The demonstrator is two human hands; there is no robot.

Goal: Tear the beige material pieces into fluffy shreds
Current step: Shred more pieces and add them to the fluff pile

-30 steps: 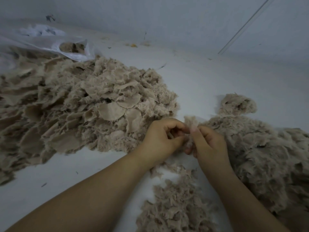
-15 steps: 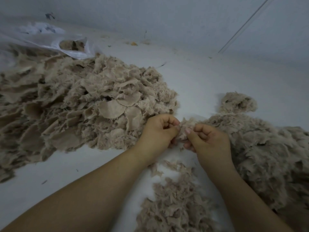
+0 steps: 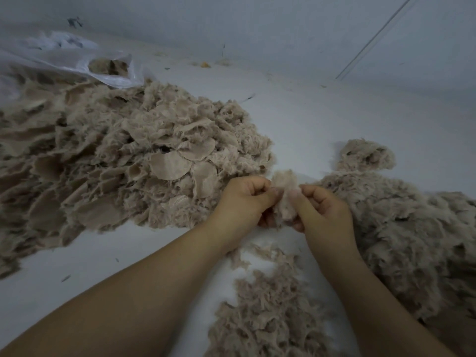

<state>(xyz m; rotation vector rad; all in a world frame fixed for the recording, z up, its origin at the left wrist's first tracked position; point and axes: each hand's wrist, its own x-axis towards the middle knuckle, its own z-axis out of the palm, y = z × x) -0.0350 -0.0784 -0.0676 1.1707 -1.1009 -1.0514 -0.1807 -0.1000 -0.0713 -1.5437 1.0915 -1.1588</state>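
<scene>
Head view shows both hands [image 3: 242, 199] [image 3: 322, 212] pinching one piece [image 3: 284, 193], shreds [image 3: 401, 235] heaped right, big untorn pile [image 3: 116, 161] left.

Dim overall, with a cool grey-blue cast over the pale floor [image 3: 322, 119] and wall [image 3: 257, 27]. Soft, diffuse light, apparently from above; only faint shadows, one left of the small far shred clump [image 3: 365, 155], others under the forearms. No glare. Strong wide-angle bending toward the edges. Smeared, out of focus at the far-left pile of beige pieces [image 3: 31, 176] and plastic bag [image 3: 64, 60]; sharper at centre. Grainy in darker corners.
</scene>
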